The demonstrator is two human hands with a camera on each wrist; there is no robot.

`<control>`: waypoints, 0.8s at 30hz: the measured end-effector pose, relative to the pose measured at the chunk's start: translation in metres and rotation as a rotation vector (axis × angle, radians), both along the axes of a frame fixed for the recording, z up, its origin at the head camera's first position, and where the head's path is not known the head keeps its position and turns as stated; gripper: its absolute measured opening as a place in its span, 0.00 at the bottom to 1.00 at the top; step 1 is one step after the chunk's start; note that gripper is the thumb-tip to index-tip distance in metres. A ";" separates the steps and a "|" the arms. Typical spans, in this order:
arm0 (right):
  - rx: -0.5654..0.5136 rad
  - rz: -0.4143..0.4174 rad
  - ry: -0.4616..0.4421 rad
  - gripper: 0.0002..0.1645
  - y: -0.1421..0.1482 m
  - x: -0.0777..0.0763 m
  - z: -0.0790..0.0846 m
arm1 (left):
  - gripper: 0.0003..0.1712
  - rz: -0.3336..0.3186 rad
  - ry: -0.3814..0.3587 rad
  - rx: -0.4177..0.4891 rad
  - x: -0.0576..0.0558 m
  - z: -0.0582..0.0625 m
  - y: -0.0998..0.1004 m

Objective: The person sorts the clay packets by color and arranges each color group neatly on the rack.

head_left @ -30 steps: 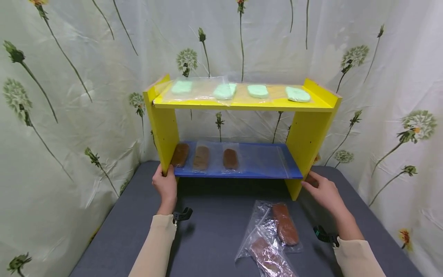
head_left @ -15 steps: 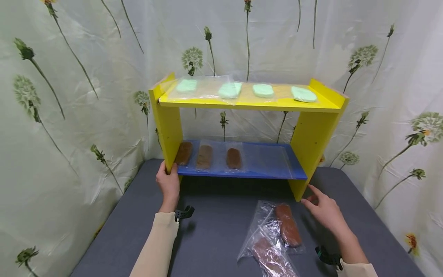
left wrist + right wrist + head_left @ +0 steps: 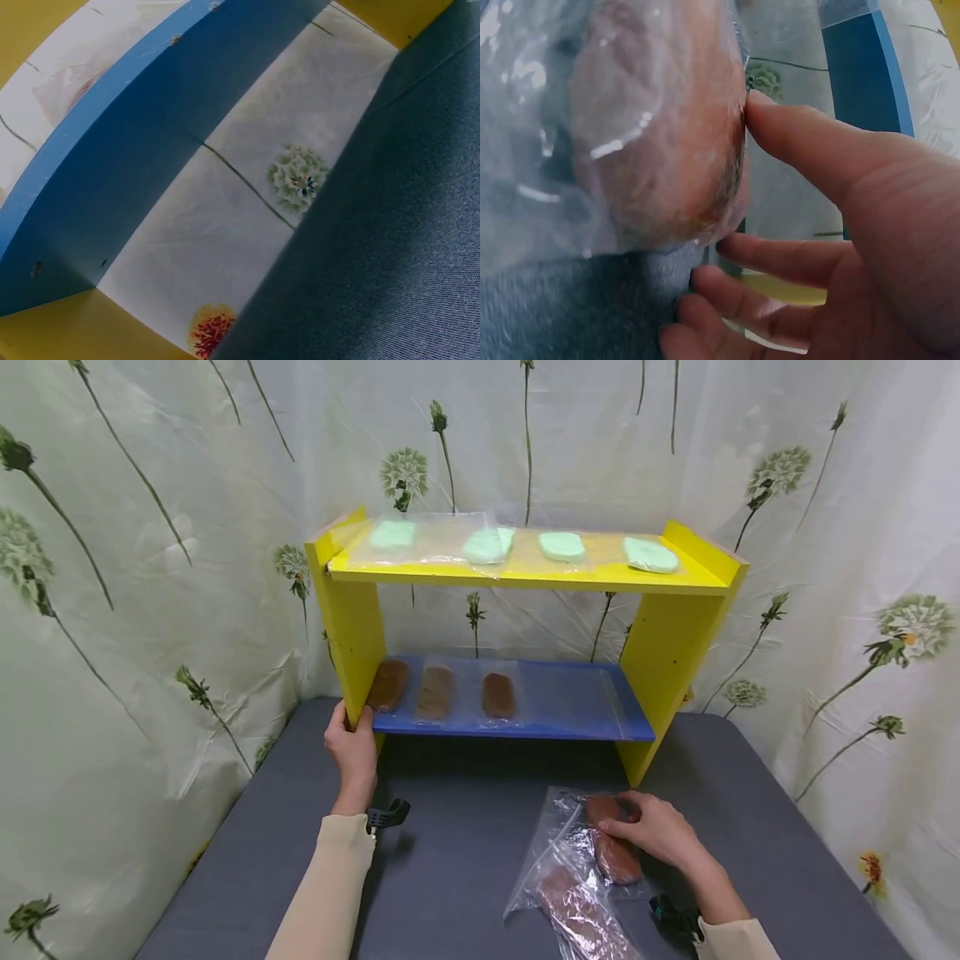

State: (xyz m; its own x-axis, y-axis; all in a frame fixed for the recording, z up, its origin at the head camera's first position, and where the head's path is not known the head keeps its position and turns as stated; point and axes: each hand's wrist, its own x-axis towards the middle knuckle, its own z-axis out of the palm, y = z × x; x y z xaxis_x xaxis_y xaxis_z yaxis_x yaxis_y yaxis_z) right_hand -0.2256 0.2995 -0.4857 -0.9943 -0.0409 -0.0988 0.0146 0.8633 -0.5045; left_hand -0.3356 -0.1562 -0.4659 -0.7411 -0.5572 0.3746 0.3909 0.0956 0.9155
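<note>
A yellow shelf unit (image 3: pixel 352 635) with a blue lower board (image 3: pixel 570 727) stands on the dark table. My left hand (image 3: pixel 352 752) grips the front edge of its left side panel, beside the blue board; in the left wrist view the hand is out of sight. In front of the unit lie two brown bars in clear plastic bags, partly overlapping. My right hand (image 3: pixel 660 828) is at the farther bagged brown bar (image 3: pixel 617 858), thumb across it and fingers bent around its far right edge. The nearer bagged brown bar (image 3: pixel 573 902) lies untouched.
Several pale green pieces in clear bags, one a green piece (image 3: pixel 561 546), lie on the yellow top shelf. On the blue board are three brown bars in bags, including a middle bar (image 3: pixel 435 693). A flower-print curtain (image 3: pixel 150 635) hangs behind the table (image 3: pixel 450 860).
My right hand has left the unit's right side panel and moved left and toward me, onto the farther bagged brown bar. The left hand keeps its grip on the left panel.
</note>
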 end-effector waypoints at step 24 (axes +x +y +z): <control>0.020 -0.055 -0.085 0.44 -0.028 0.002 0.006 | 0.18 0.001 -0.007 -0.011 0.000 0.004 0.000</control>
